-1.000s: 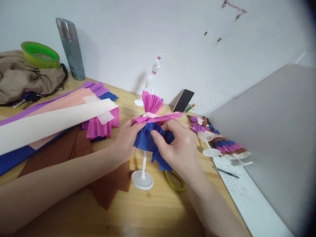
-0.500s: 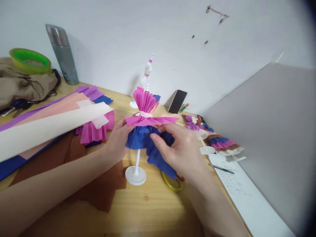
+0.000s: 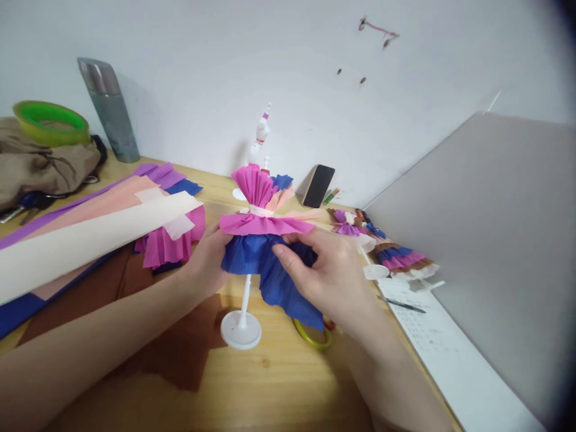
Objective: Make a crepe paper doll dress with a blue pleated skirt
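A small white dress-form stand [image 3: 242,329] is upright on the table, dressed in crepe paper. A pleated pink bodice and flared pink layer [image 3: 265,225] are bound by a pale waistband [image 3: 261,211]. Below the pink hangs gathered blue crepe paper [image 3: 288,291], its loose end trailing to the right. My right hand [image 3: 324,270] pinches that blue paper between thumb and forefinger. My left hand [image 3: 207,258] is closed at the left side of the skirt, its fingertips hidden behind the blue and pink paper.
Crepe paper sheets [image 3: 90,240] in several colours lie at left, near a bottle [image 3: 110,114] and a tape roll [image 3: 51,123]. A phone [image 3: 318,186] leans on the wall. Scissors [image 3: 315,336] sit partly under the blue paper. At right are a pen [image 3: 405,306] and paper [image 3: 450,360].
The view has shifted slightly. The dress form leans a little further left, and the blue paper hangs a bit more spread out. Both hands keep their hold.
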